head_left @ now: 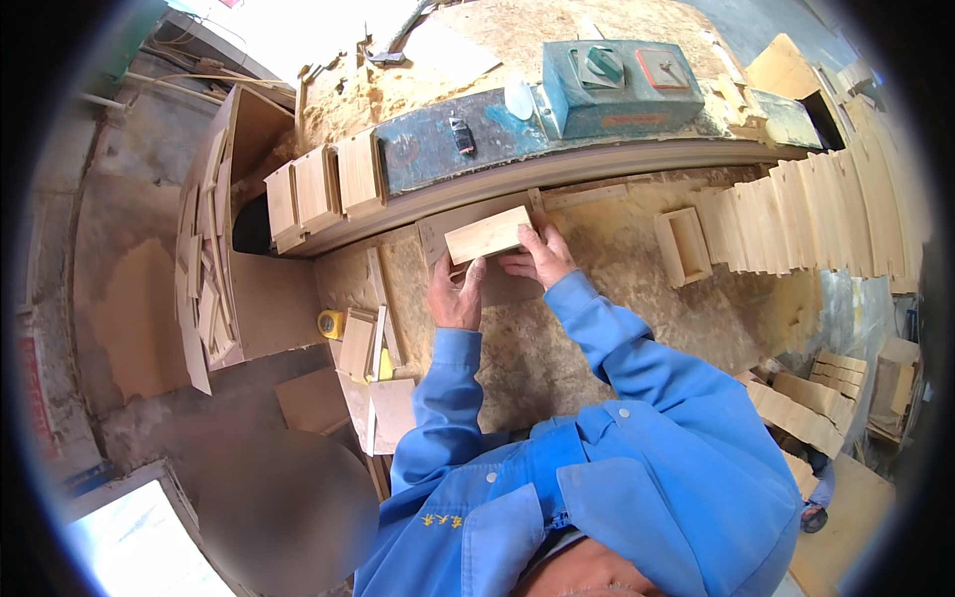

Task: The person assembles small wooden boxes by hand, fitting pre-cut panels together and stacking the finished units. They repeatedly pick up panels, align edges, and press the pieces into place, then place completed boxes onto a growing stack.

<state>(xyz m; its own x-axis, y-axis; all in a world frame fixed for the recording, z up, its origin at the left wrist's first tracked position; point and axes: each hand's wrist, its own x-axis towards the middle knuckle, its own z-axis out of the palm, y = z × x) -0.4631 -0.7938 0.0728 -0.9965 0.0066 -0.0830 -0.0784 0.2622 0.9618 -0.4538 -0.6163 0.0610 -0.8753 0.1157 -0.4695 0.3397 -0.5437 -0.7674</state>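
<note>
Both hands grip one box (487, 235): left hand (455, 298) below, right hand (540, 257) at its end. It looks light, stiff, thin-walled; hold by the edges.

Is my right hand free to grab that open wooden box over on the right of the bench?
Probably not yet: the right hand and left hand both hold the wooden block. The bench toward the open box looks unobstructed.

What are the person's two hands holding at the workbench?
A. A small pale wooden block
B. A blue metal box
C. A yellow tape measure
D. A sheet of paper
A: the left hand and the right hand both grip a small pale wooden block over the sawdust-covered bench; the blue metal box sits untouched farther back.
</note>
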